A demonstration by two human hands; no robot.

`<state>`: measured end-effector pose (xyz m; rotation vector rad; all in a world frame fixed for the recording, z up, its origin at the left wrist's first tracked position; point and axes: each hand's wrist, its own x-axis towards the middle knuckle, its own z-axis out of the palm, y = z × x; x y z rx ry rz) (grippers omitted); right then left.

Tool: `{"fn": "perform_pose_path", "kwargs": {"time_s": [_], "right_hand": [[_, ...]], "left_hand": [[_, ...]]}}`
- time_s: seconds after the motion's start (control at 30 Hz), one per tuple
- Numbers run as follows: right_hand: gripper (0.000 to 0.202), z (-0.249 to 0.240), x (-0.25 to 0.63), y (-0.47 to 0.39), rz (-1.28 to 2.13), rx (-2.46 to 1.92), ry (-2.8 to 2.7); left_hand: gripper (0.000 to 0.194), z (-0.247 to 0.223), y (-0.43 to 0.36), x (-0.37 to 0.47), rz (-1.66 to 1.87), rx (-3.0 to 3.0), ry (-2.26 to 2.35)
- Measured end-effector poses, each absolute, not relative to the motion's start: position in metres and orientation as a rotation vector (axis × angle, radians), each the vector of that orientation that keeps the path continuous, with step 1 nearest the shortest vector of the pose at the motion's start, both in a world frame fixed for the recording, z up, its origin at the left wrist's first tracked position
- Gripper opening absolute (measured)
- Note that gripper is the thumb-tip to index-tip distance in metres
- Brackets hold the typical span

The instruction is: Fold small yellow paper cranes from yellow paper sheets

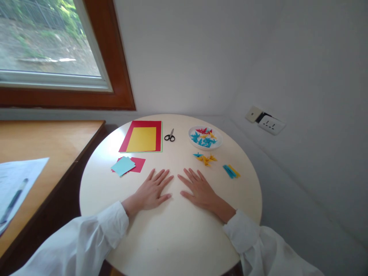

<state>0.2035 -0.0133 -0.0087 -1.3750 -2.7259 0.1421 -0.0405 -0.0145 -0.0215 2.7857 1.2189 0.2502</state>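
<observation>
My left hand lies flat on the round white table, palm down with fingers spread. Opposite it, my right hand rests the same way, and neither holds anything. Just beyond my left hand are small light blue paper squares partly covering red paper pieces. Folded paper cranes, orange and blue, sit past my right hand. To their right lie narrow blue and yellow folded strips. A white dish at the back holds several blue, red and yellow cranes.
Larger yellow and red sheets are stacked at the back left, beside black-handled scissors. A wooden desk with printed paper and a pen stands left. A wall socket is at right.
</observation>
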Motion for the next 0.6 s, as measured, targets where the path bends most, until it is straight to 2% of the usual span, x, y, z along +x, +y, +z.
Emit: {"fn": "perform_pose_path", "kwargs": {"time_s": [0.43,0.6], "right_hand": [[0.056,-0.0097,0.2019,-0.0126,0.252,-1.400,-2.687],[0.049,-0.0144,0.2023,-0.0137,0.219,-1.365,-2.606]], "left_hand": [[0.064,-0.0292,-0.0122,-0.0429,0.240,2.816,1.235],[0.064,-0.0302,-0.0121,-0.0427,0.258,2.825,1.238]]}}
